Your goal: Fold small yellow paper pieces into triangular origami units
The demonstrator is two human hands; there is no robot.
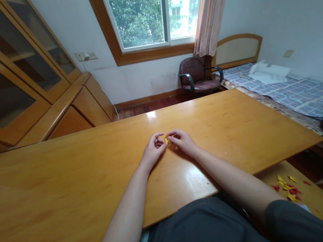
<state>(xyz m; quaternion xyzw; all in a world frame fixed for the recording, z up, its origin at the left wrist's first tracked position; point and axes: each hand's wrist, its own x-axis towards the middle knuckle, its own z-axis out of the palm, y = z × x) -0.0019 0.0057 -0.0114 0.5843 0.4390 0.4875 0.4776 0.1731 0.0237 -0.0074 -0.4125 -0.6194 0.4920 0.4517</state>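
Note:
Both my hands rest on the wooden table (67, 185) near its middle, fingertips meeting. My left hand (153, 149) is curled, fingers pinched toward a small yellow piece of paper (166, 140). My right hand (182, 141) is also curled, its fingertips closed on the same yellow piece from the right. Most of the paper is hidden between the fingers.
Several small red and yellow paper pieces (289, 189) lie on a lower wooden surface at my right. A bed (298, 93) with a patterned cover stands to the right, an office chair (195, 75) below the window, and glass-door cabinets (20, 78) to the left.

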